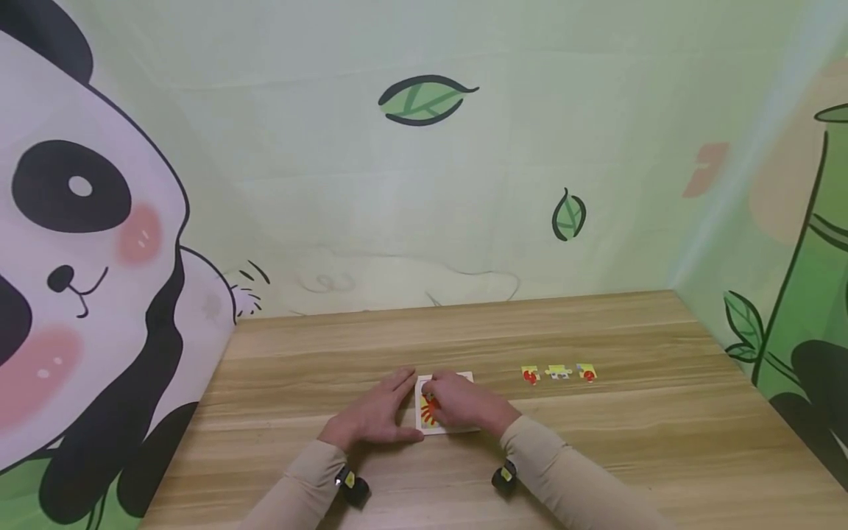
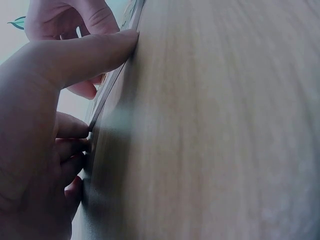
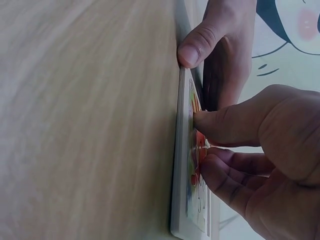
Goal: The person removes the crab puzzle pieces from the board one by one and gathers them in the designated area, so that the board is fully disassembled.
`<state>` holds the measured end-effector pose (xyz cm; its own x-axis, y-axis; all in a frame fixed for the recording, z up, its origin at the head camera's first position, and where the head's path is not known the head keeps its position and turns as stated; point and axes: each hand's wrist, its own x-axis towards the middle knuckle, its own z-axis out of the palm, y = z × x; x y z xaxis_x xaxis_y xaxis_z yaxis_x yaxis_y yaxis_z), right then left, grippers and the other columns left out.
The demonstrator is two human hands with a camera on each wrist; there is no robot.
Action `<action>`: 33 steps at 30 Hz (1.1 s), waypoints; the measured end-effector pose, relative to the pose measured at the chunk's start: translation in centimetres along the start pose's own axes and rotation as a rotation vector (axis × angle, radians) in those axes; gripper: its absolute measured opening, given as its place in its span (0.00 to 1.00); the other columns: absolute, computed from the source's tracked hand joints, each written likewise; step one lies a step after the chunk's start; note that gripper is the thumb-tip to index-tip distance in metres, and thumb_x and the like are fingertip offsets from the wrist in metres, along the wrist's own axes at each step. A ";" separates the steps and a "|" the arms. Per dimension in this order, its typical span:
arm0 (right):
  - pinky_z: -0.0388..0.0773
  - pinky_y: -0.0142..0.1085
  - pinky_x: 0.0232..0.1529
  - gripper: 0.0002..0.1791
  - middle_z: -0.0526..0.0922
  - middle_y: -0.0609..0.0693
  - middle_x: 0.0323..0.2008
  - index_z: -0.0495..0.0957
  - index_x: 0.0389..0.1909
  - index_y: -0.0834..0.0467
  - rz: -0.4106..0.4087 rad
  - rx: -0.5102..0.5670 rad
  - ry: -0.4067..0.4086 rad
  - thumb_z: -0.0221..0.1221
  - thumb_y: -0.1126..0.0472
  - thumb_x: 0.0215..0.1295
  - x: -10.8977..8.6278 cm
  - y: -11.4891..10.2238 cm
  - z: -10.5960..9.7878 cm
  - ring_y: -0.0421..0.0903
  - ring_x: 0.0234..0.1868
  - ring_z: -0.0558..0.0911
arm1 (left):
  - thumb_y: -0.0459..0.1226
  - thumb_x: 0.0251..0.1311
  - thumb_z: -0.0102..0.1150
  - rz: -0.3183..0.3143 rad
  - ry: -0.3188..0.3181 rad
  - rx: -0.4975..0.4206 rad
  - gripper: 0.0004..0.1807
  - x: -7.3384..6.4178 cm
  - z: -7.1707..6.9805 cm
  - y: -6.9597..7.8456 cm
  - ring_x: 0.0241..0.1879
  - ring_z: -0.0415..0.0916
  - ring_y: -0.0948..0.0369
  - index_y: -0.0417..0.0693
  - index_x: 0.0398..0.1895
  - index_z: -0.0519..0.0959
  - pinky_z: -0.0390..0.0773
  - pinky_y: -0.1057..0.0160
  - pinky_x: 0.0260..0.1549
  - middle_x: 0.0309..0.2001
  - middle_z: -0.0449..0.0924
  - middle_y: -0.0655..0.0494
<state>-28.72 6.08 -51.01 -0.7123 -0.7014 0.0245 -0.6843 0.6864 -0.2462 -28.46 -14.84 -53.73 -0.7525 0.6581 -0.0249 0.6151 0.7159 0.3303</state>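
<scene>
Puzzle board (image 3: 180,210), one: trimmed by the lower edge between five and six o'clock, right wrist view; face covered towards three o'clock, head view, by the right hand (image 1: 460,399), anything beneath hidden. Loose puzzle pieces (image 1: 559,371), three, at the board's three o'clock: prints too small to tell. Printed panda (image 1: 112,302), nine o'clock: cropped by the left edge.

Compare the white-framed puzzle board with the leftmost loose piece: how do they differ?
Size: the puzzle board is far larger than the leftmost loose piece.
Outline: the puzzle board has straight sides and a white border; the leftmost loose piece is knobbed and shows no border.
Contact: the left hand and right hand touch the puzzle board; neither touches the leftmost loose piece.
Shared: both lie on the table and show red and yellow.
</scene>
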 end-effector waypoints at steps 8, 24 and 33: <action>0.72 0.31 0.32 0.08 0.74 0.47 0.32 0.80 0.38 0.58 0.001 -0.001 -0.002 0.61 0.65 0.56 -0.1 -0.2 0.0 0.41 0.32 0.71 | 0.61 0.51 0.64 0.001 0.003 -0.005 0.58 0.0 0.1 0.0 0.75 0.48 0.46 0.33 0.74 0.53 0.56 0.50 0.73 0.76 0.49 0.40; 0.73 0.29 0.33 0.16 0.74 0.47 0.37 0.78 0.47 0.57 0.059 0.006 -0.030 0.64 0.63 0.56 0.2 -0.2 -0.3 0.40 0.32 0.72 | 0.60 0.52 0.65 0.011 0.023 -0.016 0.56 0.0 0.0 0.0 0.75 0.49 0.45 0.33 0.74 0.54 0.57 0.49 0.72 0.75 0.51 0.39; 0.75 0.30 0.36 0.18 0.73 0.46 0.38 0.76 0.48 0.57 0.073 0.016 -0.032 0.65 0.63 0.55 0.1 -0.2 -0.4 0.40 0.33 0.72 | 0.61 0.52 0.64 -0.006 0.004 -0.003 0.57 0.1 0.1 0.0 0.76 0.47 0.47 0.35 0.74 0.53 0.56 0.50 0.73 0.76 0.50 0.40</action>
<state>-28.72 5.95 -50.59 -0.7546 -0.6557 -0.0249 -0.6282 0.7329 -0.2613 -28.47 -14.76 -53.78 -0.7573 0.6527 -0.0230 0.6098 0.7193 0.3328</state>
